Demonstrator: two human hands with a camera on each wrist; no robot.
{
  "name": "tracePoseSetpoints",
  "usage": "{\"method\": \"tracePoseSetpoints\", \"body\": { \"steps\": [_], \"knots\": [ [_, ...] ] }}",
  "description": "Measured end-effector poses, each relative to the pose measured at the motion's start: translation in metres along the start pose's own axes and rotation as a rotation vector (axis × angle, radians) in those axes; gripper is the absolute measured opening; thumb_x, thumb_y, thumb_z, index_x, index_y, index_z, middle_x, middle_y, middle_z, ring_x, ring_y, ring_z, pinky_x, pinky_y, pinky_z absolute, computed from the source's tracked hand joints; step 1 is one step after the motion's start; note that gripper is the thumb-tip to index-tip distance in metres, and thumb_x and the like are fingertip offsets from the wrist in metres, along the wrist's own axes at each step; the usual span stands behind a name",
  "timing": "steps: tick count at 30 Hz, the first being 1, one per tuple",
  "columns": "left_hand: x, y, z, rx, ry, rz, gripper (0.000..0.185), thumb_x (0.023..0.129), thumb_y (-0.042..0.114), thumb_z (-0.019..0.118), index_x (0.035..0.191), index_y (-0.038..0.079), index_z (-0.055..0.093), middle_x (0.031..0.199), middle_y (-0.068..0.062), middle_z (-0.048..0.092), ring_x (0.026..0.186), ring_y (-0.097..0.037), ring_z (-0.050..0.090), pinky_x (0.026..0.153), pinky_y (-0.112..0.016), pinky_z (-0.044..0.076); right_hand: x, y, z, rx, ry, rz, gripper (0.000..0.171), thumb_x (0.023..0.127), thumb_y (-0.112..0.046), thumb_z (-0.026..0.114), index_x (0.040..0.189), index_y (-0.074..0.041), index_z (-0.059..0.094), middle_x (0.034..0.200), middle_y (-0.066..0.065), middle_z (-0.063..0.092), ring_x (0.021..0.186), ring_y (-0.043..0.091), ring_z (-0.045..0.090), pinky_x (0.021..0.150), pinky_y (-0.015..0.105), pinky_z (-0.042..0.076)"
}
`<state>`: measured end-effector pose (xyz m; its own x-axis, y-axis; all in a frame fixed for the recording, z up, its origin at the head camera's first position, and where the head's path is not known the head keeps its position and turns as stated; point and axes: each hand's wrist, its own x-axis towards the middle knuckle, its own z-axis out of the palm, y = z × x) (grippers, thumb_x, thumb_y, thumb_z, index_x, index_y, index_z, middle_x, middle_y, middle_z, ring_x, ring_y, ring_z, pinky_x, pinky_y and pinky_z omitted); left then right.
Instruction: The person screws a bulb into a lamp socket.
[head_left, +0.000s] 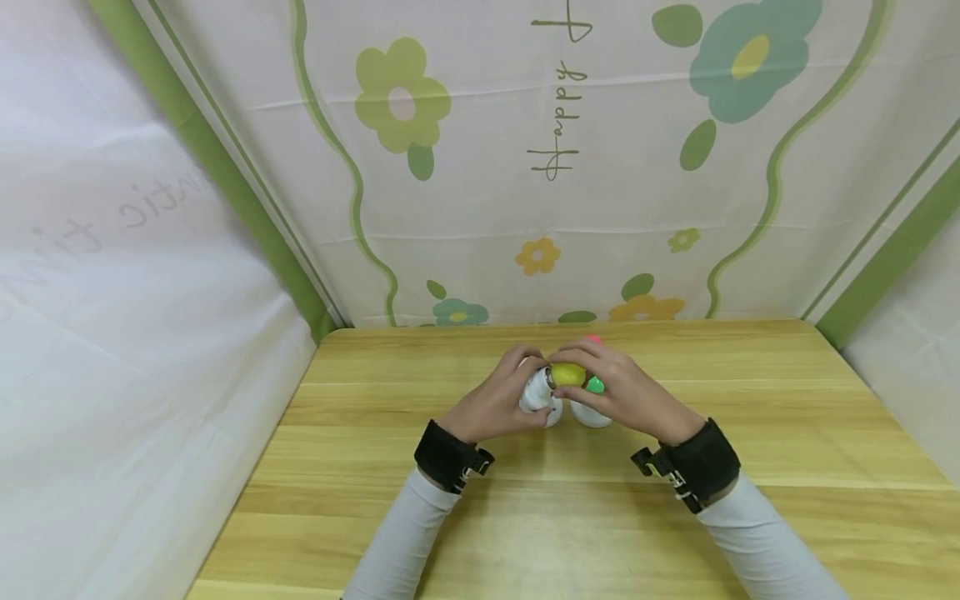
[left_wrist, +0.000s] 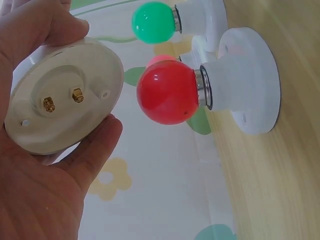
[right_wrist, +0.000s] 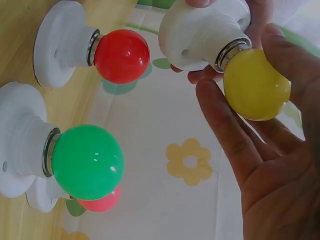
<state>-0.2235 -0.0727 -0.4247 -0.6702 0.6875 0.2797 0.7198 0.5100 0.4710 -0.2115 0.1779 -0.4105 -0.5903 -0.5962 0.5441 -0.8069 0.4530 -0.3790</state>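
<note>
Above the table (head_left: 750,417), a glossy yellow bulb (right_wrist: 256,85) sits socketed.

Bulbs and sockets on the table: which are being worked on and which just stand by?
In hand:
yellow bulb, gripped by right hand
white socket, held by left hand

Standing by:
red bulb in its holder
green bulb in its holder
pink bulb, mostly hidden

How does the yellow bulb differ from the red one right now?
The yellow bulb sits in a socket held in the air by the left hand, with the right hand curled round it. The red bulb stands untouched, its socket on the table. Both are round, in white sockets.
</note>
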Motion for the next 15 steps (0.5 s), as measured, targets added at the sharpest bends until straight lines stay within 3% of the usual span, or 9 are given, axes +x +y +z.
{"method": "tracePoseSetpoints", "body": {
  "steps": [4,15],
  "knots": [
    [0.0,0.0003,-0.001,0.007,0.002,-0.001,0.057,0.091,0.02,0.081,0.14,0.006,0.057,0.143,-0.011,0.046,0.119,-0.02,0.053,0.092,-0.025,0.055,-0.0001,0.0011,0.0004,0.002,0.004,-0.041,0.05,0.088,-0.017,0.088,0.134,-0.012,0.069,0.132,0.001,0.068,0.121,0.02,0.067,0.093,0.038,0.061],
    [-0.0001,-0.0009,-0.0001,-0.005,0.004,0.008,0.059,0.091,0.02,0.082,0.143,0.006,0.057,0.139,-0.009,0.046,0.117,-0.018,0.052,0.092,-0.024,0.054,0.0,0.0005,0.0007,0.01,-0.008,-0.031,0.054,0.085,-0.006,0.089,0.135,-0.008,0.067,0.131,0.004,0.07,0.119,0.023,0.069,0.092,0.04,0.063]
  ]
}}
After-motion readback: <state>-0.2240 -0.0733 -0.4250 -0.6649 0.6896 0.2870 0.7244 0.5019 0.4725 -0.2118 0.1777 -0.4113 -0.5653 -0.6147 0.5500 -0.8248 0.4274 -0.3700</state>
